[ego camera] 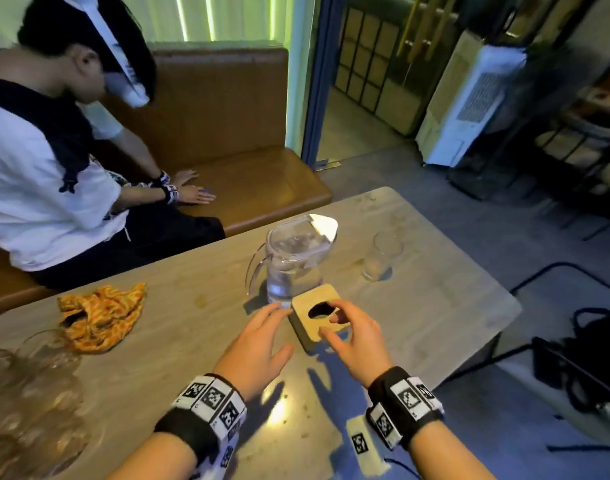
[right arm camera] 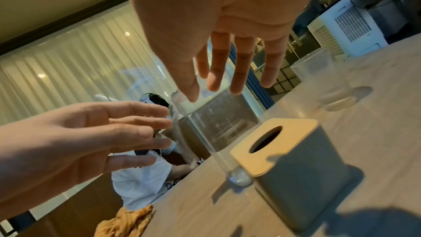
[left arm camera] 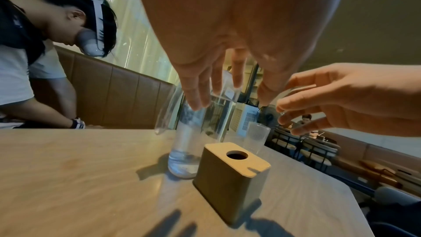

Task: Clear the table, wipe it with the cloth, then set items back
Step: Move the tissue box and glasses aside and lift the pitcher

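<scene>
Flanking the box [ego camera: 318, 315] on the worktop [ego camera: 435, 299], left hand [ego camera: 258, 344] and right hand [ego camera: 357, 341] hover spread, empty, apparently about to lift it.

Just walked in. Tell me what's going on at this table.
A person is reaching with both open hands, left hand and right hand, above a wooden box with a round hole in its top; neither hand grips it. Behind the box stand a clear water pitcher and a drinking glass. The orange cloth lies crumpled on the table, untouched. Another person sits on the bench beside it.
</scene>
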Motion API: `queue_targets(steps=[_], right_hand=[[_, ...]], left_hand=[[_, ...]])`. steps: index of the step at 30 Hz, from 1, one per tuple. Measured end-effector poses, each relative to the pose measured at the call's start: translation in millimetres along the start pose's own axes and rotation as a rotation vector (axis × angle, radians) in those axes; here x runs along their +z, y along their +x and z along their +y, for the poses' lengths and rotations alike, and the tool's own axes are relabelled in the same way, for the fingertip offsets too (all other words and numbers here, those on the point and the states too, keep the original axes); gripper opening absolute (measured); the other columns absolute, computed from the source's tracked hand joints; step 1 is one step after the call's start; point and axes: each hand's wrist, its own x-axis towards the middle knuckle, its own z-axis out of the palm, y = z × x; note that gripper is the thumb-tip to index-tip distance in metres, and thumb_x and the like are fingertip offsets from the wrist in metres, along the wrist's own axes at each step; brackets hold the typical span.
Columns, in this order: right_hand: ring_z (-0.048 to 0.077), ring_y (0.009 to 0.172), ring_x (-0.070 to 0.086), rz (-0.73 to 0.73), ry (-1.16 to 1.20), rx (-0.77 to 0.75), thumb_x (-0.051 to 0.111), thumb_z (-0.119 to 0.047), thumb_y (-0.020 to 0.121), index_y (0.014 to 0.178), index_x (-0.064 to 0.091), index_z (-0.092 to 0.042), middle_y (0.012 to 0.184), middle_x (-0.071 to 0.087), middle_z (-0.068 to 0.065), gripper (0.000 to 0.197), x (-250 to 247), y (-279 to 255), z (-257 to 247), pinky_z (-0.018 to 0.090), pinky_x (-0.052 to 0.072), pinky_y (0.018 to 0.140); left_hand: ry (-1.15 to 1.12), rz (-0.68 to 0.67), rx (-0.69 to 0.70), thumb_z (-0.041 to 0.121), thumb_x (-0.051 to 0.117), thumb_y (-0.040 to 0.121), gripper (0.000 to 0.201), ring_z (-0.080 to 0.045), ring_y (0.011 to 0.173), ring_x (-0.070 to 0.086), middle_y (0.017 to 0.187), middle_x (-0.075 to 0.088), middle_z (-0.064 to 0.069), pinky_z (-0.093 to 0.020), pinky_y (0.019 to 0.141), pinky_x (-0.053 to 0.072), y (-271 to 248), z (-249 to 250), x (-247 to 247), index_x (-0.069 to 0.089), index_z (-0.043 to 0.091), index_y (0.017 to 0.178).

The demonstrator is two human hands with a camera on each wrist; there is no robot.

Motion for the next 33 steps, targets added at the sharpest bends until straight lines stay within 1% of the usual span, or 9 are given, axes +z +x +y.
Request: queue_targets(steps=[3, 5, 10, 14, 17, 19, 25, 29, 33], right_hand=[[0.001, 0.101, 0.05, -0.084, -0.012, 0.092, 0.07, -0.024, 0.088, 0.13, 0.052, -0.019, 0.111, 0.053, -0.007, 0.046, -18, 25, 35, 0.009, 0.043, 0.083], [0.005, 0.109, 0.048, -0.169, -0.02, 0.154, 0.067, -0.029, 0.09, 0.137, 0.045, -0.02, 0.121, 0.047, -0.007, 0.053, -24, 40, 56, 0.007, 0.04, 0.085], [0.013, 0.122, 0.049, -0.314, -0.015, 0.255, 0.065, -0.038, 0.09, 0.144, 0.035, -0.022, 0.139, 0.044, 0.0, 0.064, -21, 66, 101, 0.033, 0.045, 0.102], [0.013, 0.112, 0.055, -0.418, 0.035, 0.321, 0.065, -0.035, 0.09, 0.146, 0.032, -0.02, 0.129, 0.056, 0.001, 0.066, -19, 71, 120, 0.029, 0.047, 0.093], [0.012, 0.102, 0.057, -0.395, 0.049, 0.344, 0.064, -0.033, 0.091, 0.146, 0.033, -0.02, 0.113, 0.057, -0.006, 0.065, -29, 72, 131, 0.022, 0.043, 0.083], [0.013, 0.113, 0.054, -0.347, 0.074, 0.345, 0.063, -0.036, 0.091, 0.145, 0.032, -0.024, 0.127, 0.054, -0.002, 0.063, -42, 74, 137, 0.027, 0.046, 0.092], [0.025, 0.126, 0.049, 0.167, 0.064, 0.332, 0.07, -0.033, 0.084, 0.144, 0.03, -0.027, 0.143, 0.04, 0.001, 0.072, -86, 117, 163, 0.046, 0.045, 0.103], [0.029, 0.137, 0.037, 0.072, 0.074, 0.38, 0.078, -0.026, 0.078, 0.153, 0.016, -0.021, 0.152, 0.033, 0.012, 0.097, -101, 157, 175, 0.041, 0.036, 0.111], [0.027, 0.138, 0.038, -0.039, 0.113, 0.405, 0.084, -0.024, 0.072, 0.155, 0.006, -0.027, 0.151, 0.038, 0.011, 0.114, -94, 178, 193, 0.042, 0.036, 0.111]], left_hand=[[-0.002, -0.006, -0.115, 0.035, 0.059, 0.093, 0.057, -0.011, 0.131, 0.042, 0.145, 0.043, 0.006, -0.017, 0.104, 0.032, 38, 17, 26, 0.038, 0.025, 0.145], [0.001, -0.059, -0.244, 0.034, 0.059, 0.093, 0.06, -0.018, 0.128, 0.047, 0.141, 0.05, -0.001, -0.026, 0.104, 0.037, 59, 20, 43, 0.035, 0.022, 0.147], [-0.041, -0.117, -0.471, 0.031, 0.065, 0.089, 0.066, -0.022, 0.113, 0.061, 0.126, 0.063, -0.005, -0.03, 0.091, 0.049, 79, 16, 82, 0.033, 0.021, 0.146], [-0.079, -0.14, -0.484, 0.033, 0.067, 0.085, 0.067, -0.017, 0.106, 0.065, 0.117, 0.067, 0.0, -0.031, 0.088, 0.053, 79, 17, 102, 0.034, 0.026, 0.143], [0.024, -0.21, -0.44, 0.036, 0.064, 0.085, 0.064, -0.017, 0.099, 0.066, 0.11, 0.067, 0.001, -0.035, 0.086, 0.055, 85, 29, 105, 0.032, 0.029, 0.139], [0.172, -0.2, -0.385, 0.035, 0.06, 0.088, 0.049, -0.02, 0.094, 0.065, 0.106, 0.064, -0.001, -0.035, 0.082, 0.056, 101, 46, 100, 0.036, 0.026, 0.13], [-0.003, -0.057, -0.164, 0.019, 0.051, 0.096, 0.052, -0.022, 0.112, 0.059, 0.13, 0.056, -0.006, -0.032, 0.094, 0.048, 189, 106, 107, 0.033, 0.017, 0.145], [-0.193, -0.067, -0.328, 0.005, 0.049, 0.096, 0.072, -0.025, 0.126, 0.053, 0.145, 0.047, -0.011, -0.033, 0.101, 0.045, 245, 129, 124, 0.009, 0.016, 0.156], [-0.273, -0.132, -0.399, 0.001, 0.045, 0.096, 0.077, -0.024, 0.128, 0.052, 0.147, 0.047, -0.01, -0.024, 0.093, 0.042, 267, 132, 134, 0.002, 0.022, 0.156]])
